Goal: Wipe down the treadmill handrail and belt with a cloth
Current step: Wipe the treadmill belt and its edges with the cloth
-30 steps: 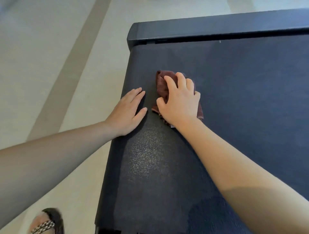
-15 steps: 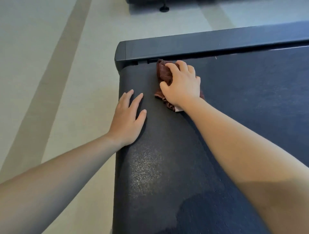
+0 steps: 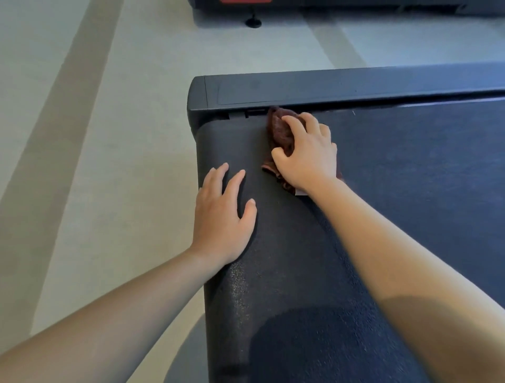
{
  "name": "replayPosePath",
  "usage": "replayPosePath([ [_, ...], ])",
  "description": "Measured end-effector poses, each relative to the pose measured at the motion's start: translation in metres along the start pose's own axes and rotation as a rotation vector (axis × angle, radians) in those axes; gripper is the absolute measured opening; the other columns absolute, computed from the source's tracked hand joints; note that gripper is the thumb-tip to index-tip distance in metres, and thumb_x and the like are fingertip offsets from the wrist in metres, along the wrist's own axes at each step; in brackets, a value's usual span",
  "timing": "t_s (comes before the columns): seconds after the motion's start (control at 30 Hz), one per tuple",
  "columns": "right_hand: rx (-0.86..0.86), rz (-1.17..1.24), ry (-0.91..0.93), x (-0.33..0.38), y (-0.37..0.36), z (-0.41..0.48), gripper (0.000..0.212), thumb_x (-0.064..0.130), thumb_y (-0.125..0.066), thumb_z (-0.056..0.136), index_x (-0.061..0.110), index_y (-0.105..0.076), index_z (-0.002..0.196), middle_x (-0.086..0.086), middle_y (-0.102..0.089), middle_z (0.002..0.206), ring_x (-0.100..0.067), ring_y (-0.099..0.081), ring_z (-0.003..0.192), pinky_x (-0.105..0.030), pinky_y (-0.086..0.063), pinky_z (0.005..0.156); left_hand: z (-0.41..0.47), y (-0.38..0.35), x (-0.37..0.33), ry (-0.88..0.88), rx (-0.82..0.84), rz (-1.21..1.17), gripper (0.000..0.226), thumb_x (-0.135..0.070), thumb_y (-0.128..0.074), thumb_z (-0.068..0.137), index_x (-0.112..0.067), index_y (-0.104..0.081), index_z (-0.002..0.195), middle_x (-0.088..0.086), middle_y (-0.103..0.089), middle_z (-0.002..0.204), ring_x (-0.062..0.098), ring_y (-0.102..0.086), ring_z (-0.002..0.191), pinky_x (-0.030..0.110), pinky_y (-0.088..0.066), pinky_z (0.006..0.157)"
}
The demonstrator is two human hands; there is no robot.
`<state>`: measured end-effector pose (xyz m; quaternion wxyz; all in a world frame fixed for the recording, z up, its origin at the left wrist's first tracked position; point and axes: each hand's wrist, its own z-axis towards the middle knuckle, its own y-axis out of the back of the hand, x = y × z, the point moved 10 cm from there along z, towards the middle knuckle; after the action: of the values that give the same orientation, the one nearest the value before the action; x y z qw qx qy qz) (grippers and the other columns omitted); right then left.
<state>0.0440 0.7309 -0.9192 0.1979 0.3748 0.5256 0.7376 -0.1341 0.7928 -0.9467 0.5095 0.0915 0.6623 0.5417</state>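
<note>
Crumpled maroon-brown fabric cloth point(image 3: 280, 131) lies on the black textured treadmill belt point(image 3: 410, 191), at its far end, with the cloth's top edge touching the dark grey plastic end cover point(image 3: 328, 87) that runs across the belt. A small white tag point(image 3: 300, 193) sticks out of the cloth by the wrist.

Right hand point(image 3: 308, 155) is on top of the cloth, with its fingers point(image 3: 293, 120) curled over the bunched fabric and the thumb tucked in from the left, gripping it and pressing it to the belt.

Left hand point(image 3: 222, 216) lies palm-down on the belt near its left edge, just beside the cloth but not touching it. Its fingers are straight, slightly spread and hold nothing. Both forearms are bare.

A darker shadow patch lies on the near part of the belt. Pale grey-green floor point(image 3: 109, 136) with a wide beige stripe is left of the treadmill. At the top edge is the base of another dark machine point(image 3: 355, 4), with a red panel point(image 3: 246, 0) and a round black foot point(image 3: 253, 22) on the floor.
</note>
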Motion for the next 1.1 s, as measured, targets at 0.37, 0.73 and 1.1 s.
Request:
replayPosePath([
  [0.37,-0.065,0.023,-0.005,0.042,0.002,-0.069,0.056,0.044,-0.051,0.083,0.031,-0.04,0.137,0.002,-0.033,0.146,-0.025,-0.027,0.131,-0.053,-0.029,0.102,-0.017,0.018,0.037,-0.19,0.176,-0.075,0.055,-0.039,-0.04,0.096,-0.027,-0.025,0.147,-0.011,-0.013,0.156,0.008,-0.009,0.142,0.023,-0.009,0.112],
  [0.73,0.015,-0.003,0.015,0.098,-0.034,0.016,0.059,0.045,-0.05,0.085,0.03,-0.035,0.141,-0.001,-0.029,0.149,-0.028,-0.028,0.131,-0.05,-0.03,0.102,-0.028,0.013,0.069,-0.26,0.272,-0.228,0.05,-0.039,-0.035,0.098,-0.04,-0.018,0.146,-0.023,-0.008,0.154,-0.007,-0.01,0.137,0.005,-0.006,0.101],
  [1.1,0.007,0.038,0.084,0.096,-0.009,-0.128,0.057,0.043,-0.052,0.086,0.031,-0.037,0.138,0.002,-0.029,0.147,-0.024,-0.026,0.132,-0.051,-0.03,0.105,-0.043,0.011,0.067,-0.168,0.308,-0.204,0.053,-0.023,-0.036,0.1,-0.029,-0.015,0.148,-0.014,-0.011,0.156,-0.011,-0.009,0.133,-0.003,-0.003,0.1],
])
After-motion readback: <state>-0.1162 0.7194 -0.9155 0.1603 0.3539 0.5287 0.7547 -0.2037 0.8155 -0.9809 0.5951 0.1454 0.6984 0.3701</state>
